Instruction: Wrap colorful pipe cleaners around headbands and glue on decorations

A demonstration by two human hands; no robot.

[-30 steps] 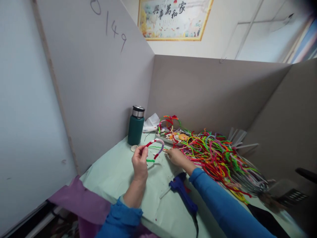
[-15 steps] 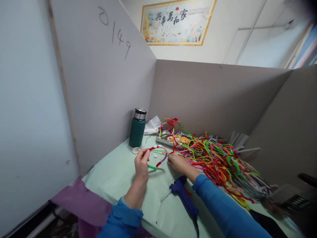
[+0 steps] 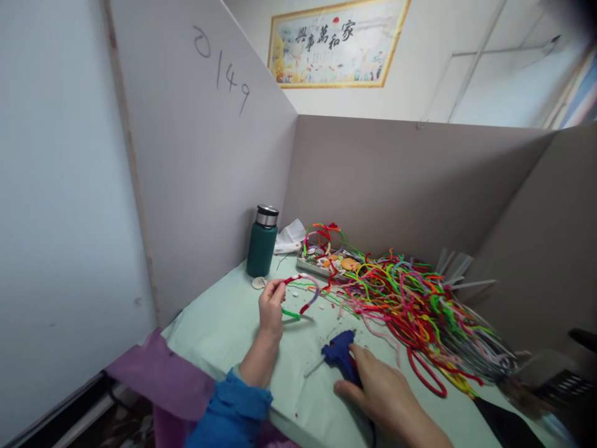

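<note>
My left hand (image 3: 271,306) is closed on a curved band of pipe cleaners (image 3: 316,294), red, white, pink and purple with a green end, held just above the table. At the lower middle, my right hand (image 3: 373,382) lies over the handle of a blue glue gun (image 3: 341,352), thumb and fingers apart on either side of it. The gun rests on the pale green tabletop with its thin stick end pointing left. Whether the fingers touch its underside is hidden.
A dark green bottle (image 3: 262,244) stands at the back left. Behind the band is a metal tray (image 3: 312,268) of small pieces. A large heap of coloured pipe cleaners (image 3: 410,298) spreads over the right side. Grey partitions (image 3: 373,180) enclose the table (image 3: 224,317).
My right hand has moved from beside the band, down and toward me, onto the glue gun's handle. My left hand keeps hold of the band. The view has shifted slightly.
</note>
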